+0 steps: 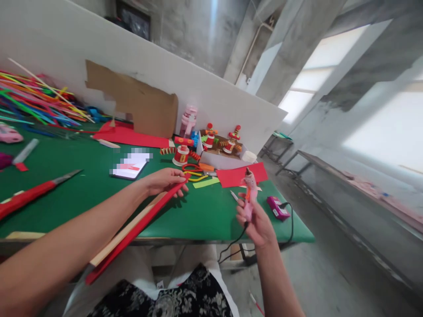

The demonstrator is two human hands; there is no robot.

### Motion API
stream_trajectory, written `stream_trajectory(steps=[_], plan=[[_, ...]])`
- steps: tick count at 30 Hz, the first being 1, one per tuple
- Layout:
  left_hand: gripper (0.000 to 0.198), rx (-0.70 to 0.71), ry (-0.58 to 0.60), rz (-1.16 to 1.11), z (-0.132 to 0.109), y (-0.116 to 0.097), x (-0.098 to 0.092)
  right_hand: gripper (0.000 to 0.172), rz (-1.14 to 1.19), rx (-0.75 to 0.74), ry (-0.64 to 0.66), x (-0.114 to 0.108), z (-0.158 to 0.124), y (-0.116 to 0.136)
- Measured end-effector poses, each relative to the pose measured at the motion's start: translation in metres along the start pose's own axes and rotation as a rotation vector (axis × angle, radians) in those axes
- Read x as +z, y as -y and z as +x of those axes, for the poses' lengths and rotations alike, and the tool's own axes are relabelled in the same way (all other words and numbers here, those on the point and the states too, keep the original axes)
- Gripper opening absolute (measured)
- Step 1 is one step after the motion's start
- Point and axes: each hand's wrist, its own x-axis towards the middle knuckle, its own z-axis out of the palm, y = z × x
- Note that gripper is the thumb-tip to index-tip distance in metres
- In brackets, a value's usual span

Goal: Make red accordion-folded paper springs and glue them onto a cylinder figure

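**Two hands above a green tabletop, one pinching a red strip, the other holding a pink glue gun**

Nearest, a long red strip [140, 224] slants from the wearer's lap up to the left hand [168, 181], a pale wooden strip [125, 231] alongside it. The left grip pinches the red strip at its far end; most of its length trails back, seemingly unsupported. Steadying that loose end would likely help, with the fingers well away from the nozzle. The right hand [256, 220] has its grip wrapped around a pink glue gun [252, 189], tip upward, well apart from the strip; its black cord is best kept free of the work. Beyond, on the tabletop [205, 218], lie a red sheet [243, 174] and scissors, with a decorated red-and-white figure [181, 155] behind them.
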Motion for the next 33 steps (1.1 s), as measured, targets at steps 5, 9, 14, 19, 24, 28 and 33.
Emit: stream_trajectory(steps=[5, 9, 14, 19, 24, 28, 33], plan=[[0.036, 0.019, 0.057, 0.045, 0.000, 0.001, -0.001, 0.036, -0.331, -0.123, -0.003, 0.044, 0.016, -0.009], [0.034, 0.023, 0.083, 0.114, 0.000, 0.003, 0.000, 0.034, -0.583, -0.210, -0.034, 0.055, 0.029, -0.016], [0.028, 0.034, 0.092, 0.144, 0.003, 0.007, -0.002, 0.041, -0.697, -0.199, 0.086, 0.056, 0.033, -0.018], [0.026, 0.056, 0.089, 0.166, 0.005, 0.008, -0.004, 0.030, -0.967, -0.413, 0.126, 0.056, 0.030, -0.020], [0.026, 0.042, 0.101, 0.141, 0.007, 0.009, -0.007, 0.030, -1.065, -0.543, 0.100, 0.056, 0.028, -0.029], [0.024, 0.015, 0.089, 0.086, 0.007, 0.008, -0.010, 0.033, -1.096, -0.585, 0.080, 0.054, 0.027, -0.037], [0.026, 0.014, 0.095, 0.087, 0.008, 0.008, -0.011, 0.039, -1.141, -0.640, 0.092, 0.052, 0.028, -0.043]])
